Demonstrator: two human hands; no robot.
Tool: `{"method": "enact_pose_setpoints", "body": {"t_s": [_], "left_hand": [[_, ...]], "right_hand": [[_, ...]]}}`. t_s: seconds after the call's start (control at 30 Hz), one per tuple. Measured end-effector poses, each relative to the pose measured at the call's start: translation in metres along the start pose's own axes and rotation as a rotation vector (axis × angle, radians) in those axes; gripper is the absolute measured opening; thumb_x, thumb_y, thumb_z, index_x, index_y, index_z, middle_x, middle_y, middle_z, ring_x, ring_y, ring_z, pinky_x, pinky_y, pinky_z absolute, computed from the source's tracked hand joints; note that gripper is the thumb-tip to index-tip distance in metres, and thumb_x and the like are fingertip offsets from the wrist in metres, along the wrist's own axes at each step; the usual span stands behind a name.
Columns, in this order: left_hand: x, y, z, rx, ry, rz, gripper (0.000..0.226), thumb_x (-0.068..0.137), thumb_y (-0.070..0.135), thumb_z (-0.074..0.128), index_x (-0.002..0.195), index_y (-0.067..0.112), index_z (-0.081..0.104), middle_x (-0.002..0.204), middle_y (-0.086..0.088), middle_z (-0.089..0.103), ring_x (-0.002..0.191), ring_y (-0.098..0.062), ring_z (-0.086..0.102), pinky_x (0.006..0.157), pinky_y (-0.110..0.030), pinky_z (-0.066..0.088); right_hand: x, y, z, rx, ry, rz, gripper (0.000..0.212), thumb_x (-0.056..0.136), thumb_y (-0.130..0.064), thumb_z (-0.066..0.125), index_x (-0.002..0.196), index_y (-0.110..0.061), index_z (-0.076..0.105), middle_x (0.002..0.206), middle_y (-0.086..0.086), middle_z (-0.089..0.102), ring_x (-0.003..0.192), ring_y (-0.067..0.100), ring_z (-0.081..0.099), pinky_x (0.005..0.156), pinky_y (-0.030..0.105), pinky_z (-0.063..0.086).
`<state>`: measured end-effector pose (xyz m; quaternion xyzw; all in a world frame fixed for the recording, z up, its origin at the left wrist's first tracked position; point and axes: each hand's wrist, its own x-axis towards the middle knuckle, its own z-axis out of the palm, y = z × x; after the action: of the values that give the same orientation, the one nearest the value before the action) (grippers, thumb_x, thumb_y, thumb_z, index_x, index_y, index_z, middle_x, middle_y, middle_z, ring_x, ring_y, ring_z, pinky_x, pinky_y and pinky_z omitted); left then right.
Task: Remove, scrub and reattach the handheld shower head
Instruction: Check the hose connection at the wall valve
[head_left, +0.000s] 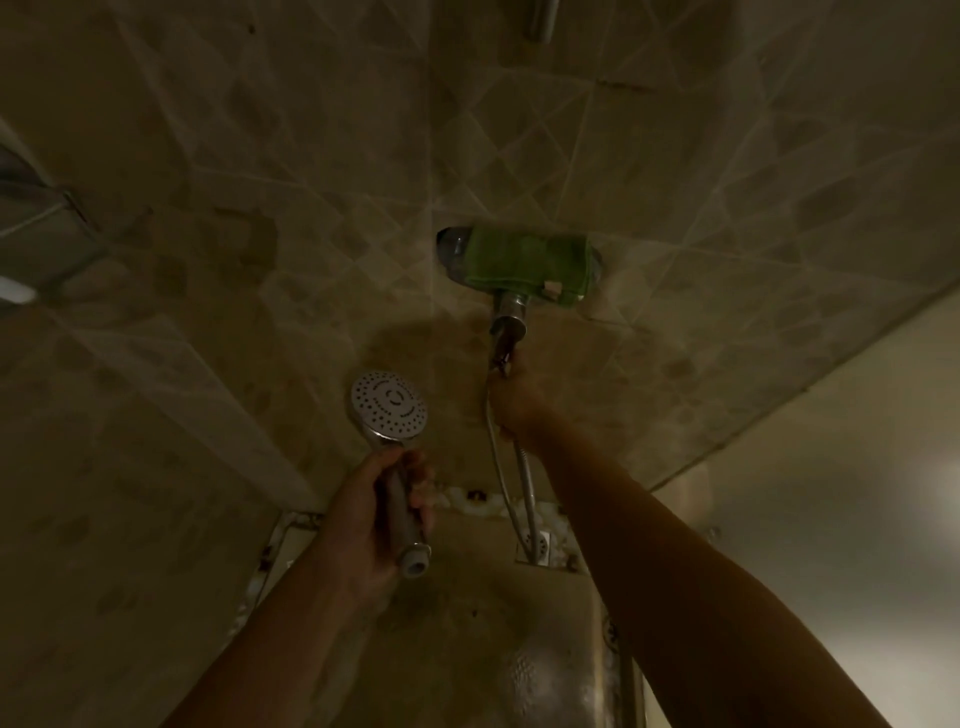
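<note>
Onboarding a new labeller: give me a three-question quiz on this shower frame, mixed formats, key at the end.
1. True or false: the shower head is still joined to the hose.
2. Multiple choice: the green cloth is (A) in the left hand, (B) draped over the wall-mounted mixer valve, (C) on the floor.
3. Fill in: the right hand grips the ____ just below the mixer's lever.

Key: 1 false, the left hand holds the head by its handle with the threaded end bare; 2 B; 3 hose.
</note>
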<state>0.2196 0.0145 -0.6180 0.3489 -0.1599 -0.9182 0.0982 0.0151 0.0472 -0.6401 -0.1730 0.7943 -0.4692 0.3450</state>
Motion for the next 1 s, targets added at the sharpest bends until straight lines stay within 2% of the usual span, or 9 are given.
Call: {"method": "enact_pose_setpoints", "body": {"t_s": [0.07,0.23,0.33,0.47,0.6,0.67,0.77,0.87,1.0], "left_hand": [[-0.003,0.005,-0.003,-0.002,-0.024,-0.005,0.019,0.083,0.027,0.052,0.086,0.009,0.057,0.066,-0.001,0.056,0.037,-0.008,0.046,0.035,-0.018,0.043],[-0.010,0.005,-0.011,-0.004,-0.064,-0.007,0.020,0.086,0.027,0.046,0.083,0.008,0.052,0.060,0.000,0.049,0.031,-0.007,0.041,0.029,-0.017,0.036],[-0.014,0.002,-0.013,-0.024,-0.092,-0.020,0.019,0.086,0.027,0.045,0.083,0.008,0.050,0.059,0.000,0.045,0.032,-0.007,0.039,0.027,-0.018,0.035],[-0.021,-0.001,-0.014,-0.027,-0.089,-0.042,0.020,0.085,0.027,0.045,0.083,0.008,0.051,0.057,0.001,0.043,0.030,-0.007,0.038,0.025,-0.018,0.033],[-0.027,-0.001,-0.012,-0.029,-0.088,-0.035,0.020,0.084,0.028,0.046,0.083,0.009,0.051,0.055,0.001,0.042,0.029,-0.007,0.037,0.025,-0.017,0.032],[-0.028,-0.001,-0.010,-0.013,-0.075,-0.025,0.023,0.086,0.031,0.046,0.083,0.009,0.051,0.055,0.001,0.042,0.028,-0.008,0.036,0.025,-0.016,0.031],[-0.028,-0.001,-0.009,0.036,-0.044,-0.012,0.031,0.095,0.039,0.044,0.084,0.011,0.051,0.054,0.001,0.042,0.029,-0.007,0.036,0.026,-0.015,0.031],[-0.028,-0.003,-0.005,0.077,-0.030,0.012,0.031,0.090,0.041,0.050,0.081,0.012,0.052,0.052,0.002,0.042,0.029,-0.007,0.036,0.027,-0.015,0.031],[-0.027,-0.007,-0.001,0.096,-0.028,0.012,0.032,0.091,0.042,0.050,0.079,0.012,0.052,0.052,0.003,0.042,0.030,-0.007,0.035,0.028,-0.014,0.030]], "right_hand": [[0.002,-0.001,0.005,-0.014,0.036,-0.026,0.056,0.103,-0.013,0.037,0.155,-0.024,0.019,0.111,0.014,0.056,0.073,0.020,0.056,0.052,0.030,0.047],[0.005,-0.005,0.003,-0.056,0.017,0.013,0.048,0.106,-0.022,0.040,0.151,-0.019,0.024,0.089,0.006,0.051,0.058,0.012,0.046,0.041,0.024,0.038],[0.005,-0.002,0.004,-0.097,0.053,-0.034,0.048,0.106,-0.022,0.041,0.151,-0.015,0.027,0.106,0.012,0.051,0.065,0.011,0.045,0.053,0.025,0.039],[-0.003,-0.001,0.008,-0.081,0.072,-0.022,0.045,0.106,-0.023,0.038,0.149,-0.016,0.027,0.102,0.014,0.054,0.069,0.019,0.051,0.059,0.034,0.047],[-0.009,-0.001,0.008,-0.081,0.096,-0.065,0.053,0.105,-0.025,0.038,0.156,-0.022,0.020,0.111,0.016,0.055,0.089,0.027,0.053,0.081,0.045,0.051],[-0.010,-0.002,0.008,-0.051,0.109,-0.075,0.051,0.105,-0.023,0.038,0.154,-0.021,0.024,0.108,0.016,0.058,0.081,0.025,0.055,0.070,0.035,0.051],[-0.011,-0.004,0.004,-0.092,0.097,-0.030,0.045,0.106,-0.025,0.037,0.149,-0.014,0.031,0.081,0.008,0.055,0.058,0.018,0.052,0.042,0.026,0.045],[-0.008,-0.005,0.004,-0.142,0.083,-0.008,0.045,0.106,-0.026,0.037,0.147,-0.009,0.032,0.087,0.012,0.057,0.059,0.019,0.053,0.042,0.028,0.044],[-0.003,-0.006,0.010,-0.159,0.103,-0.012,0.042,0.106,-0.022,0.039,0.145,-0.008,0.038,0.105,0.019,0.060,0.082,0.028,0.058,0.054,0.031,0.044]]}}
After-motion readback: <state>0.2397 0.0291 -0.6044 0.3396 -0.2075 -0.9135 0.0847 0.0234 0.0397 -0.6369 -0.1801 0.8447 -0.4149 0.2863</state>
